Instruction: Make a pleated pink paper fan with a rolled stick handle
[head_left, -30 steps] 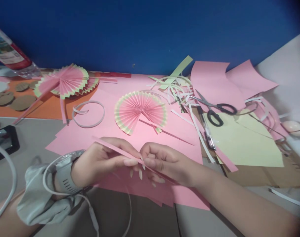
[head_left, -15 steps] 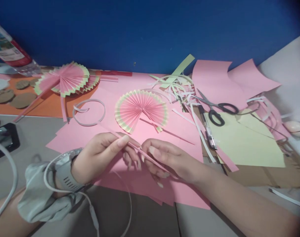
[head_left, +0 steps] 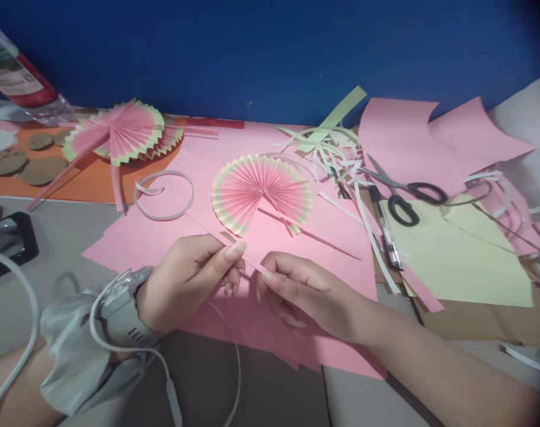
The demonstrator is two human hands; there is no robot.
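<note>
Between my two hands runs a narrow pink paper strip (head_left: 253,264), seen nearly edge-on. My left hand (head_left: 207,270) pinches it between thumb and fingers; a watch and a grey-green scrunchie are on that wrist. My right hand (head_left: 303,290) pinches the strip's other end, its thumb on top. Just beyond the hands lies a pleated paper fan (head_left: 261,190), pink with a green and pale yellow rim, a pink strip reaching out from its middle. Under everything are pink paper sheets (head_left: 341,350).
Right of the fan lie black-handled scissors (head_left: 400,193), a pen (head_left: 387,237), a tangle of paper offcuts (head_left: 329,148) and a pale green sheet (head_left: 465,255). At left are more pleated fans (head_left: 127,133), cardboard discs (head_left: 42,172), a bottle (head_left: 21,77), a phone (head_left: 9,243) and a white cable (head_left: 169,391).
The strip has turned from showing its flat face to almost edge-on. My right fingers have shifted along it towards its end. The whole view has moved slightly.
</note>
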